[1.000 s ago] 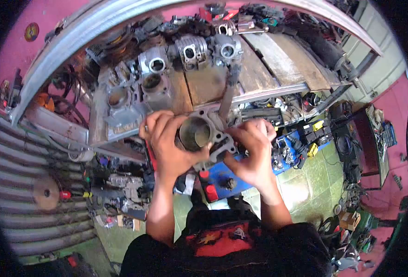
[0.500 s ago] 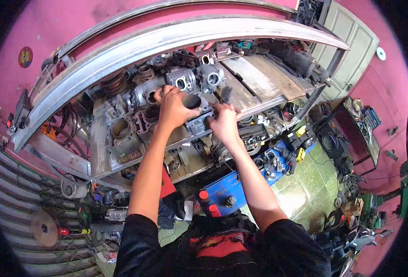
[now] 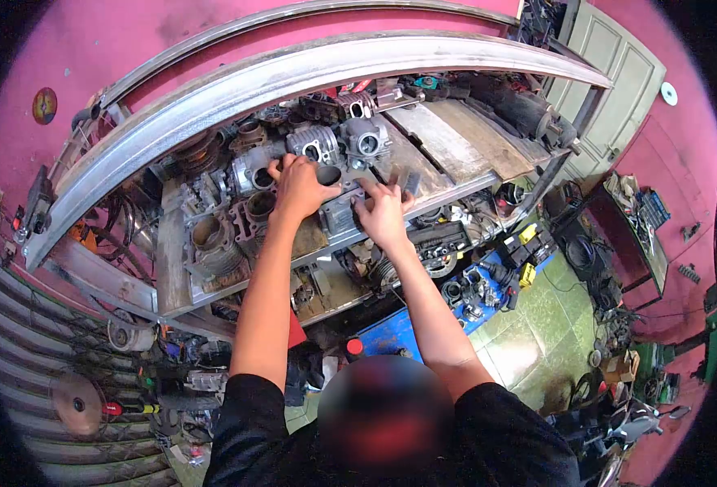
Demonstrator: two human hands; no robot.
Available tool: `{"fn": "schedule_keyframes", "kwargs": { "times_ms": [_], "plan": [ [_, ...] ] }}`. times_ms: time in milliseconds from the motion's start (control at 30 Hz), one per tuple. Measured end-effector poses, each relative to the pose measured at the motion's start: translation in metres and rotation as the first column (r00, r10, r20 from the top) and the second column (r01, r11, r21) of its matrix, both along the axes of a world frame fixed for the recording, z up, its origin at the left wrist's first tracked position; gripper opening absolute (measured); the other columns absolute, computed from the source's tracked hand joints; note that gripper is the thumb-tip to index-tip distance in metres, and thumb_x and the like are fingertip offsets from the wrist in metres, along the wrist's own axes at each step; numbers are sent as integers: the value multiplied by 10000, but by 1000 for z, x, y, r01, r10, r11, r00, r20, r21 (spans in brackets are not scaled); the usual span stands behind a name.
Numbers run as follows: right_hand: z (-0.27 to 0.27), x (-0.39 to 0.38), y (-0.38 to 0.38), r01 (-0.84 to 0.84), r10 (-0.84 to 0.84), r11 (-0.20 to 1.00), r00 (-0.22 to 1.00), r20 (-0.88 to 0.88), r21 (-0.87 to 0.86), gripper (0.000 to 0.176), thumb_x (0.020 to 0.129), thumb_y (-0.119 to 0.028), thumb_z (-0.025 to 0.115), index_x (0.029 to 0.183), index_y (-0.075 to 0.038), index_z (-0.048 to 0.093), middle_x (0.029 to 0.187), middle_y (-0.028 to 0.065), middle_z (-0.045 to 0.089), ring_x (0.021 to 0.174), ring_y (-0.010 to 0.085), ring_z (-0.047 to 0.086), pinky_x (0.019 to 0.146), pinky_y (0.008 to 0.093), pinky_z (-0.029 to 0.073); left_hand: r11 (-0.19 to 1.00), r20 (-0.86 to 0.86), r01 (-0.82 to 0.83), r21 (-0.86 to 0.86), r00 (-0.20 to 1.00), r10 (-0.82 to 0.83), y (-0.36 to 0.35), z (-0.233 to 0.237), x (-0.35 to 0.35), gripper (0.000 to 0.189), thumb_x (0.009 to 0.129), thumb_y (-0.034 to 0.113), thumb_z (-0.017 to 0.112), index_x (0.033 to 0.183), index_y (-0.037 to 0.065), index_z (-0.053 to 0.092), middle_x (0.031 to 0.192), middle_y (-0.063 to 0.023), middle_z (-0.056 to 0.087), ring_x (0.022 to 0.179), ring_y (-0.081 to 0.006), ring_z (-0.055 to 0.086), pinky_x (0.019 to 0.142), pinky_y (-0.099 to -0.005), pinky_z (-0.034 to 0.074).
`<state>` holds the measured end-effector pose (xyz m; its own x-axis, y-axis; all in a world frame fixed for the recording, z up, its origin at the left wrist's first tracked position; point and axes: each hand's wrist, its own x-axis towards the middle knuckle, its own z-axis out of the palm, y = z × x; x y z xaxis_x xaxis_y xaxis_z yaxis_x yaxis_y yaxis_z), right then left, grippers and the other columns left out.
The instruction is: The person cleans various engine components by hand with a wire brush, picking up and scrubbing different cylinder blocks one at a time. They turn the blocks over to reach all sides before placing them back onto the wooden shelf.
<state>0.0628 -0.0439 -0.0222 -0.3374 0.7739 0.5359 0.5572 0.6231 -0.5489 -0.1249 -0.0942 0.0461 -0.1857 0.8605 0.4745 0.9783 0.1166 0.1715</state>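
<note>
On the shelf's front edge sits a grey engine cylinder block (image 3: 341,214) with a round bore facing up and fins on its near side. My left hand (image 3: 300,188) is closed round its left side, thumb near the bore and fingers reaching behind. Gripping the right end is my right hand (image 3: 384,214), with fingers over the top and the thumb at the near side. A dark flat piece (image 3: 409,183) lies right behind the right hand. To the left of my left hand are a rusty cylinder (image 3: 258,206) and a larger finned cylinder (image 3: 211,240).
More cylinder parts, including a grey one with a round opening (image 3: 366,141), stand at the back of the shelf. A metal beam (image 3: 318,63) crosses above. Wooden boards (image 3: 447,134) lie to the right. Below is a blue bench (image 3: 391,331) with engine parts.
My right hand has shifted a little left, its fingers further over the cylinder block's top. My left hand keeps its grip. The view has moved slightly.
</note>
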Motion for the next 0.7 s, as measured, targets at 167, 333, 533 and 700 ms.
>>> {"fn": "schedule_keyframes", "kwargs": {
  "times_ms": [167,333,533,700],
  "plan": [
    [-2,13,4,-109,110,993,993,45,-40,558,875,-300,823,1408,-208,686,1103,89,733,1189,333,593,1137,692,263,997,63,-69,-14,996,70,2,-5,8,588,741,500,861,1105,42,802,1200,-160,717,1237,-331,572,1136,-588,268],
    [-4,26,10,-180,179,983,983,47,16,669,818,-275,866,1446,-206,648,1207,94,695,1268,342,538,1155,640,273,964,111,-267,3,958,265,-3,-15,38,673,795,545,854,1213,28,743,1282,-198,674,1324,-388,498,1139,-644,261],
    [-8,57,24,-349,331,935,921,207,56,825,670,55,725,1463,-148,625,1531,184,477,1369,443,435,1176,597,302,928,29,-369,58,929,368,-10,-30,77,948,703,698,868,1313,2,665,1381,-232,581,1366,-415,422,1144,-674,238],
    [-9,75,42,-439,415,895,885,209,81,950,669,114,705,1560,-169,535,1673,206,324,1409,481,403,1192,566,343,955,20,-290,-67,956,292,-16,-29,69,950,671,666,904,1367,65,666,1498,-241,506,1466,-436,343,1170,-710,192]
  ]
}}
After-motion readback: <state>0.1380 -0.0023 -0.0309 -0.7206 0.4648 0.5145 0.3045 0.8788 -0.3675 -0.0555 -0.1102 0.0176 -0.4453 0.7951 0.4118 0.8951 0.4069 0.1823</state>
